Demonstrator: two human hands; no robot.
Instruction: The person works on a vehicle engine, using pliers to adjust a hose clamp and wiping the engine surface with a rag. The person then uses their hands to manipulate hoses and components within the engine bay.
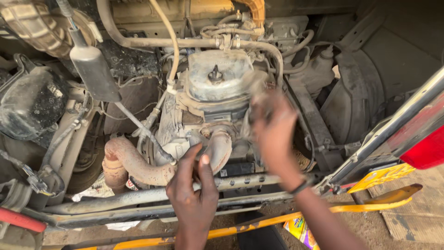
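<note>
I look down into a dusty engine bay. My left hand (193, 192) rests over a grey crossbar (134, 198), its fingers pointing up toward a rusty curved exhaust pipe (134, 163), and holds nothing. Higher and to the right, my right hand (273, 127) reaches to the side of the engine block, just under a dusty round canister (217, 76) with a bolt on top. This hand is blurred; its fingers seem closed around a small part that I cannot make out.
Hoses and cables (259, 46) run across the top of the engine. A grey cylinder (95, 69) hangs at upper left. A yellow bar (384, 201) crosses the bottom, and a red tail-light panel (428, 150) juts in at right. A wheel arch (356, 92) lies behind.
</note>
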